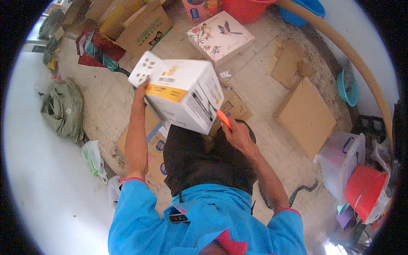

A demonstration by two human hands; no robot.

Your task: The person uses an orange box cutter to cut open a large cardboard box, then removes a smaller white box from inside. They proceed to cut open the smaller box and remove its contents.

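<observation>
A white cardboard box (172,76) with an orange band and printed marks is tilted above my lap. My left hand (142,87) grips its left side, near a flap with several holes or dark spots. The fingers behind the box are hidden. My right hand (237,134) is closed around the orange handle (224,119) of a tool, probably a knife. The tool's tip reaches the seam on the box's right end; its blade is hard to make out.
A flattened brown cardboard sheet (155,159) lies under my legs. Ahead stand a floral box (221,38) and a brown carton (145,30). A flat cardboard box (306,118), clear plastic bin (339,159) and red bucket (365,191) are right; a green sack (63,108) is left.
</observation>
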